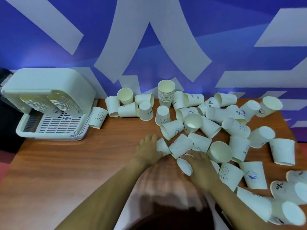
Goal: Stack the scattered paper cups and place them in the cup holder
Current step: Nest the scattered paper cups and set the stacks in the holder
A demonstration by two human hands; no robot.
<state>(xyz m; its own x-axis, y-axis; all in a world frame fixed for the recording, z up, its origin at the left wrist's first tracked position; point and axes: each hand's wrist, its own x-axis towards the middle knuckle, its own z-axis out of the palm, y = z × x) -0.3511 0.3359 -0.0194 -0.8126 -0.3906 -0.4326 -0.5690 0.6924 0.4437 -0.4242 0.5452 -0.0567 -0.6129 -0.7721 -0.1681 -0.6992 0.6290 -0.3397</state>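
Grip state: the left hand [149, 147] lies against a small white paper cup on its side [162, 148], fingers extended; whether they curl round it cannot be told. The right hand [198, 165] curls over another toppled white paper cup [184, 166]. Scattered white paper cups [235, 127] cover the brown wood-grain desk [66, 163] from 12 to 4 o'clock. A tall nested cup stack [166, 95] stands at 12 o'clock. The pale green plastic cup holder [49, 103] sits at 10 o'clock, at the desk's left edge. A blue-and-white patterned wall [149, 39] bounds the far edge. Bare desk extends at 8 o'clock.
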